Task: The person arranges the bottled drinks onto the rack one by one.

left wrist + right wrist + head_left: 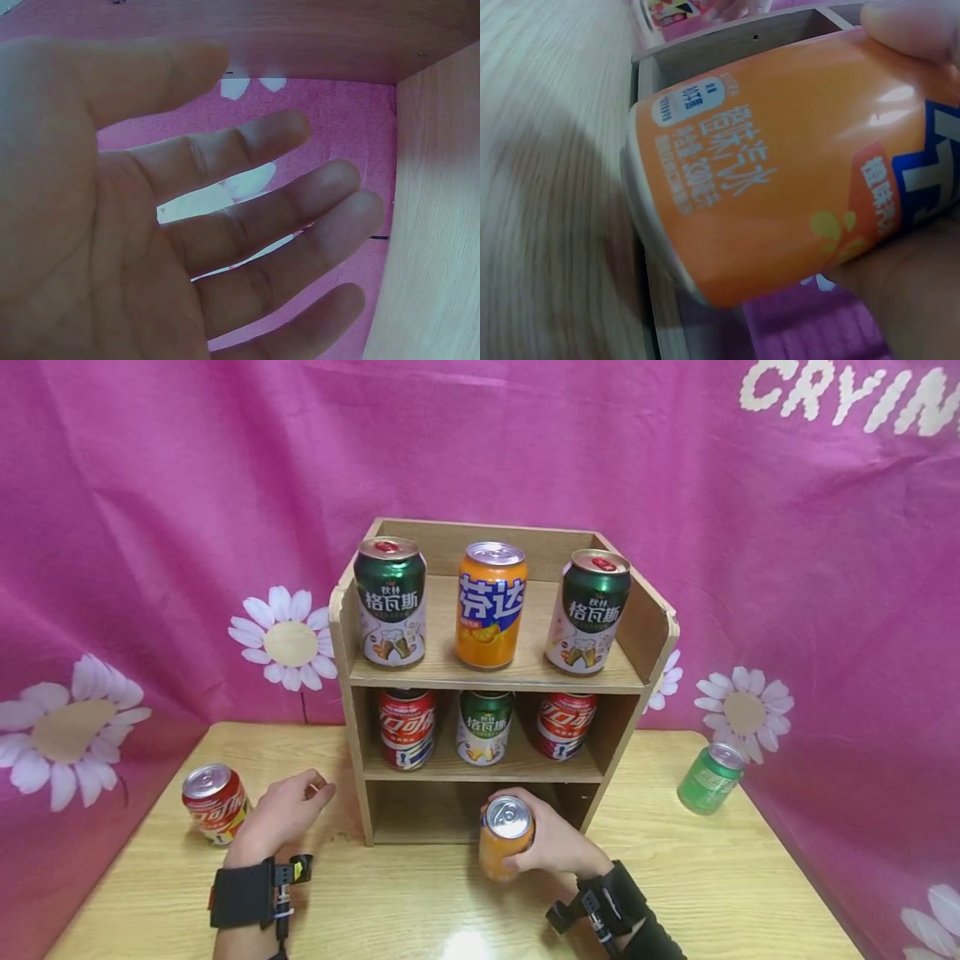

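An orange soda can (495,853) is gripped by my right hand (558,839), thumb and fingers around its sides, in front of the bottom compartment of the wooden shelf (483,683). In the right wrist view, the orange can (780,172) is large and tilted, with its base close to the wood. My left hand (288,810) holds nothing and sits left of the shelf, beside a red cola can (216,803) on the table. From the left wrist, the left hand's fingers (255,225) look loosely extended near a wooden panel (435,195).
On the top shelf, an orange can (491,606) stands between two green-and-white cans (392,602). The middle shelf holds a green-and-white can (484,728) between two red cans (407,728). A green can (711,778) is on the table (675,877) at right. Pink cloth (247,460) hangs behind.
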The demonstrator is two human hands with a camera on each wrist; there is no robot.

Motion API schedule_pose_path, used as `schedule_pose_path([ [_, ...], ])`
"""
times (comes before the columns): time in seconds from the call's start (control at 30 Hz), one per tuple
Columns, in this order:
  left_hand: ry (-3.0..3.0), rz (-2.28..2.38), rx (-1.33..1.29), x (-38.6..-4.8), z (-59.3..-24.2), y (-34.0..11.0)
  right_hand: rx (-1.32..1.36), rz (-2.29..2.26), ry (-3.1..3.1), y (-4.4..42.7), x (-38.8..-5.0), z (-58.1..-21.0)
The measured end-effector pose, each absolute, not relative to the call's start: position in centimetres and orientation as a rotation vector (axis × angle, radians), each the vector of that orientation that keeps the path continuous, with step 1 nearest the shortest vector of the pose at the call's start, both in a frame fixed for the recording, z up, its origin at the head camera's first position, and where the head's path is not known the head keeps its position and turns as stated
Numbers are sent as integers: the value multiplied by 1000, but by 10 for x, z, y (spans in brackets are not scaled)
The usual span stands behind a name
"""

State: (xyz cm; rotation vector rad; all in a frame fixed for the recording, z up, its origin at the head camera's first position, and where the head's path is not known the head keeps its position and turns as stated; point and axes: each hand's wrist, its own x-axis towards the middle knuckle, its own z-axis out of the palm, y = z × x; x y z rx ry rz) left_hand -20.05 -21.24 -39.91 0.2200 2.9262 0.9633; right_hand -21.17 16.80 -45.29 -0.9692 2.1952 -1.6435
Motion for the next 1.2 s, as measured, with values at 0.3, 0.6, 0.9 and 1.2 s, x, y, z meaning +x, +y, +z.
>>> schedule_pose_path([
  [0.3, 2920, 957, 220, -203, -402, -212, -929, -1660, 2162, 145, -224, -456],
  [0.6, 2937, 927, 210, -205, -401, -210, -894, -1605, 2302, 125, -232, -459],
  [0.9, 2930, 913, 198, -206, -401, -209, -786, -1615, 2296, 104, -218, -429],
  [1.2, 2928, 915, 195, -206, -402, -208, -728, -1687, 2343, 97, -221, -442],
])
